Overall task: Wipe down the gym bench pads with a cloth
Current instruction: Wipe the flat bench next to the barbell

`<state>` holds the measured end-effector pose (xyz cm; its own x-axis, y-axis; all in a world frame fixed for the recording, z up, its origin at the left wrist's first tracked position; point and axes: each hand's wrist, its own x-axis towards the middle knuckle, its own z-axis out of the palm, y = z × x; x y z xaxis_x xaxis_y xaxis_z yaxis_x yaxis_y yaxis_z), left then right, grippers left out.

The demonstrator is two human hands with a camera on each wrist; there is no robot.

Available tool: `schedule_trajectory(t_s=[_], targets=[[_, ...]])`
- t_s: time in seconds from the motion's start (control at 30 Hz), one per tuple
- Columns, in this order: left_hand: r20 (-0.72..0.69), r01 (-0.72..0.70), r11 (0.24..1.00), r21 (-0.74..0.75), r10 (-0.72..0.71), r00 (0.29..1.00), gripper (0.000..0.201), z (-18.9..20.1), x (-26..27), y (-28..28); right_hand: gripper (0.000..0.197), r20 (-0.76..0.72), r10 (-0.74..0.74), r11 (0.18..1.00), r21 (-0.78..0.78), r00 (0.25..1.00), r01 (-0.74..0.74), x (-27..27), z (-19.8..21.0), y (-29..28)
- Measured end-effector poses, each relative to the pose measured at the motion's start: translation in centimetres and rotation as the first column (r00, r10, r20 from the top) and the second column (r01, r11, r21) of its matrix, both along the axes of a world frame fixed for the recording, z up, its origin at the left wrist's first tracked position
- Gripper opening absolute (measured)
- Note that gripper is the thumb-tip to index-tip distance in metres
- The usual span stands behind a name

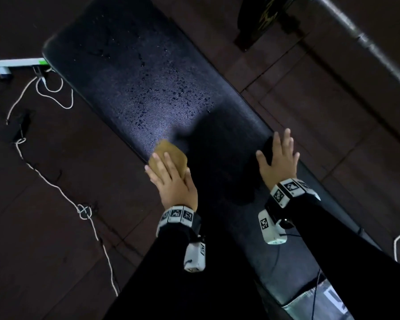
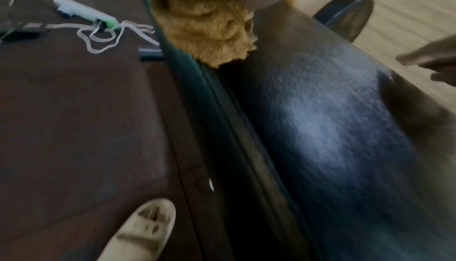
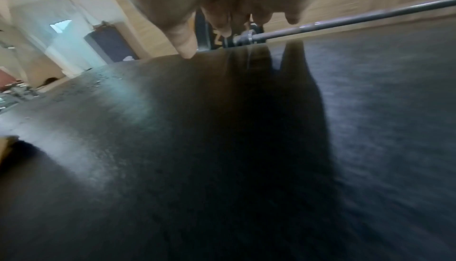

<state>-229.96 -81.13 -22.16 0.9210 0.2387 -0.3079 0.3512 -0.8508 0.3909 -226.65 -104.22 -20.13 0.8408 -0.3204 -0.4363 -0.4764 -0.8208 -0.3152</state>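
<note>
The left hand [image 1: 173, 181] presses one tan cloth [image 1: 170, 158], partly hidden under flat fingers, at the bench [image 1: 134, 84] left edge. The right hand [image 1: 278, 162] rests with fingers spread wide at the right edge.

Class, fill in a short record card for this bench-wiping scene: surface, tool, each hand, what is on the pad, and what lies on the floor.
surface: black bench pad, textured
tool: tan cloth, on the pad near its left edge
left hand: flat on the cloth, pressing it down
right hand: fingers spread, at the pad's right edge, holding nothing
on the pad: droplets across the far part
floor: white cord, looped and knotted
</note>
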Motion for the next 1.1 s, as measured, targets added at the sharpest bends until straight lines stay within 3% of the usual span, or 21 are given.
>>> schedule_trajectory(t_s=[0.1, 0.2, 0.37, 0.43, 0.53, 0.67, 0.83, 1.1], targets=[[0.070, -0.110, 0.986, -0.129, 0.120, 0.990, 0.070, -0.5, -2.2, -0.9, 0.073, 0.000, 0.100, 0.995, 0.025, 0.995, -0.100, 3.0, -0.2, 2.2], [0.114, -0.151, 0.961, -0.234, 0.181, 0.977, 0.076, -0.8, -3.3, -1.2, 0.082, -0.033, 0.112, 0.993, 0.052, 0.993, -0.110, 5.9, -0.4, 3.8], [0.032, -0.358, 0.835, -0.417, 0.408, 0.913, 0.080, -0.6, -2.1, -0.7, 0.100, -0.124, 0.067, 0.997, -0.018, 0.990, -0.070, 6.8, -0.5, 5.2], [0.072, -0.410, 0.828, -0.381, 0.469, 0.880, 0.077, -0.2, -1.0, -0.2, 0.099, -0.141, 0.080, 0.996, -0.022, 0.987, -0.084, 6.7, -0.6, 5.1], [0.171, -0.397, 0.887, -0.238, 0.440, 0.882, 0.077, -0.5, 1.2, 2.0, 0.100, -0.160, 0.083, 0.996, -0.032, 0.984, -0.089, 6.7, -1.0, 5.0], [0.091, -0.381, 0.851, -0.360, 0.438, 0.894, 0.080, -1.7, 5.3, 5.6, 0.102, -0.154, 0.073, 0.996, -0.040, 0.985, -0.080, 6.7, -1.6, 4.9], [0.132, -0.361, 0.879, -0.312, 0.417, 0.899, 0.083, -2.0, 10.4, 8.9, 0.103, -0.210, 0.079, 0.996, -0.021, 0.975, -0.085, 7.0, -1.7, 4.7], [0.109, -0.371, 0.891, -0.263, 0.409, 0.906, 0.079, -1.2, 6.9, 5.4, 0.101, -0.250, 0.071, 0.997, -0.013, 0.966, -0.077, 7.3, -1.1, 4.9]])
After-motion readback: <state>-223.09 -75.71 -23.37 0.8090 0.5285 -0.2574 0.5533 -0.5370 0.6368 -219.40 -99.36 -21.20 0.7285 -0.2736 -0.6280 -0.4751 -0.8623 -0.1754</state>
